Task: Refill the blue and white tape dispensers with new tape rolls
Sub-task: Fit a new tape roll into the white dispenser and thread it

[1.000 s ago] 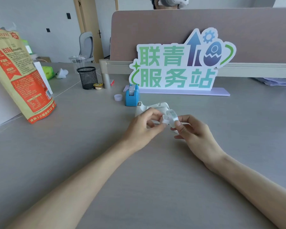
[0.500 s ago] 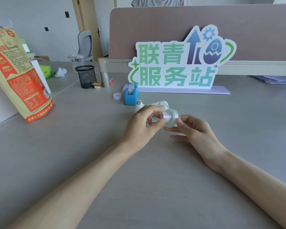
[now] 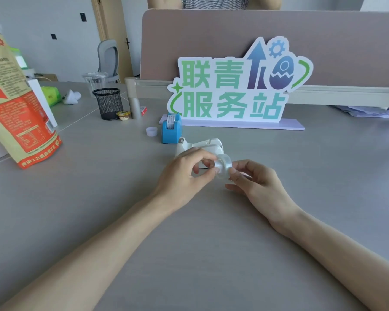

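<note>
The clear tape roll (image 3: 222,166) now sits raised between both hands, turned more upright than a second ago. Left hand (image 3: 184,176) and right hand (image 3: 256,182) fingers pinch it, just at 6 o'clock of the white dispenser (image 3: 202,145); loading appears imminent. The blue dispenser (image 3: 171,129) at 11 o'clock carries tape.

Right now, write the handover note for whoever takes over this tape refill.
Left hand: fingertips pinching the clear tape roll, held above the table.
Right hand: gripping the same roll from the other side.
White dispenser: on the table just behind the hands; whether its cradle is empty is hidden.
Blue dispenser: farther back by the sign, already carrying a roll.
A small white cap or core lies left of the blue one.
Done: blue looks loaded.
Left: seat this roll in the white dispenser and lead the tape end to its cutter.
</note>
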`<state>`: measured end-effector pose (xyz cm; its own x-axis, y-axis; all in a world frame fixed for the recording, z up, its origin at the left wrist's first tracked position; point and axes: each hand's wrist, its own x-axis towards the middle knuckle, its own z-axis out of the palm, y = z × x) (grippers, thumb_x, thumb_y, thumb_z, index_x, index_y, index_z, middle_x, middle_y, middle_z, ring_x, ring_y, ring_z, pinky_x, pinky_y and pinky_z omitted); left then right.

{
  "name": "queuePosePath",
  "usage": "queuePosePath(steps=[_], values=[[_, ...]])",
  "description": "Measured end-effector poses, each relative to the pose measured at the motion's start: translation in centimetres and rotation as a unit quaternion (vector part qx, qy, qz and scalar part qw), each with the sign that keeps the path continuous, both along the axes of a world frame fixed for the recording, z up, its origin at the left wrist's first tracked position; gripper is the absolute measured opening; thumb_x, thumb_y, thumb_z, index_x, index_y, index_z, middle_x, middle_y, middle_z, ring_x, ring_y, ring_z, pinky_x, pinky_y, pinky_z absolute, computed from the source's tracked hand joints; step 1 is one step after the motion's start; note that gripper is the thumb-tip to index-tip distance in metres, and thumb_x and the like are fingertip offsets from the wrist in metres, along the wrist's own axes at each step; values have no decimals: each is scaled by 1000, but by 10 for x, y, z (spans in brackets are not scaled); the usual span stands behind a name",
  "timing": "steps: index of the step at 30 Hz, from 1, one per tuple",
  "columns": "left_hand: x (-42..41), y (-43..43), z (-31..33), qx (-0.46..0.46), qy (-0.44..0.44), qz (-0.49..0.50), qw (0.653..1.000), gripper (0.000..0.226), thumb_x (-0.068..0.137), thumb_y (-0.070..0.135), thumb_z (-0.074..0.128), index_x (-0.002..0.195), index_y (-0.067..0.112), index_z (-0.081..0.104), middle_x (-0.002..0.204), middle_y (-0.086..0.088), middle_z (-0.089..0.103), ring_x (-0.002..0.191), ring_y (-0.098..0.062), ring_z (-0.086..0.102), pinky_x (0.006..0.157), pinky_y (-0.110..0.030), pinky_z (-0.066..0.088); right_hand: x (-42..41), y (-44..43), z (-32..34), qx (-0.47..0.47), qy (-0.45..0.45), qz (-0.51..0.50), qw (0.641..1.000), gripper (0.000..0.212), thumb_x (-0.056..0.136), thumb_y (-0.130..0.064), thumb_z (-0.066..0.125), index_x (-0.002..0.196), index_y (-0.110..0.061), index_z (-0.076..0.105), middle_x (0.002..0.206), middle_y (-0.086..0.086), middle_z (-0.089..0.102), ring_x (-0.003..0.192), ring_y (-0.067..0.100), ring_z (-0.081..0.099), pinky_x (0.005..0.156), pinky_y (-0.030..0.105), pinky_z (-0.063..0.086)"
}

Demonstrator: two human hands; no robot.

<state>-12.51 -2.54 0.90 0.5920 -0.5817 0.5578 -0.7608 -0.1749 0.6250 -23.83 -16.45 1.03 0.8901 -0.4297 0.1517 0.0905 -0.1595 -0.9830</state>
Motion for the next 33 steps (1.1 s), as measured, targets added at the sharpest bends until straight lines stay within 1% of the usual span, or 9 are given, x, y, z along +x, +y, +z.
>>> queuePosePath(steps=[6, 8, 13, 15, 18, 20, 24, 29, 33], values=[[-2, 0, -2, -9, -16, 11, 1000, 13, 81, 35, 65, 93, 30, 63, 84, 20, 59, 73, -12, 53, 71, -35, 50, -1, 0, 1, 10, 2, 4, 1000, 14, 95, -13, 57, 102, -7, 67, 107, 3, 70, 97, 8, 65, 81, 25, 58], [-3, 0, -2, -9, -27, 21, 999, 13, 81, 37, 64, 91, 30, 61, 84, 21, 59, 73, -10, 52, 70, -33, 50, -3, 1, 2, 8, -1, 10, 1000, 14, 94, -6, 57, 102, -10, 68, 103, -2, 72, 98, 8, 67, 86, 26, 57], [-2, 0, -3, -12, -66, 47, 997, 10, 83, 34, 65, 89, 29, 59, 83, 20, 58, 70, -2, 48, 65, -23, 43, -5, 2, 4, -10, -3, 26, 1000, 29, 88, 7, 58, 107, -12, 67, 105, -4, 75, 104, 5, 68, 99, 32, 51], [-2, 1, -3, -18, -73, 51, 996, 10, 83, 34, 65, 89, 27, 60, 83, 18, 58, 70, -2, 48, 64, -19, 40, -4, 2, 3, -15, 1, 34, 999, 30, 88, 7, 59, 110, -12, 67, 107, -5, 75, 106, 3, 67, 99, 28, 50], [-1, 1, -2, -22, -70, 49, 996, 11, 82, 34, 65, 88, 26, 61, 82, 17, 59, 70, -9, 53, 65, -26, 45, -4, 2, 4, -26, 2, 41, 999, 31, 87, 6, 60, 112, -11, 65, 109, -5, 75, 107, 0, 66, 95, 16, 49], [0, 1, -2, -24, -60, 38, 997, 12, 82, 33, 67, 89, 25, 62, 81, 17, 60, 71, -10, 55, 63, -24, 43, -5, 0, 4, -20, -1, 42, 999, 30, 87, 5, 62, 112, -10, 65, 109, -4, 74, 106, 1, 67, 93, 13, 50], [0, -1, -2, -37, -36, 21, 998, 12, 83, 25, 70, 93, 20, 66, 82, 19, 62, 74, -6, 58, 62, -10, 36, -6, -1, 4, 2, -11, 34, 999, 26, 86, 5, 63, 109, -9, 67, 105, -1, 76, 102, 6, 69, 92, 17, 52], [-2, -4, -2, -61, -1, 30, 998, 14, 84, 26, 69, 97, 28, 65, 84, 36, 59, 75, -2, 58, 63, -14, 41, -6, 0, 6, 45, -23, 35, 998, 26, 86, 6, 63, 107, -8, 68, 101, -1, 77, 97, 4, 70, 91, 16, 52], [-2, -3, -2, -57, -14, 31, 998, 17, 84, 26, 69, 100, 25, 65, 81, 33, 58, 70, -2, 53, 61, -15, 39, -4, -1, 6, 58, -13, 46, 997, 26, 85, 6, 64, 108, -7, 67, 102, 1, 77, 97, 7, 69, 98, 26, 52]])
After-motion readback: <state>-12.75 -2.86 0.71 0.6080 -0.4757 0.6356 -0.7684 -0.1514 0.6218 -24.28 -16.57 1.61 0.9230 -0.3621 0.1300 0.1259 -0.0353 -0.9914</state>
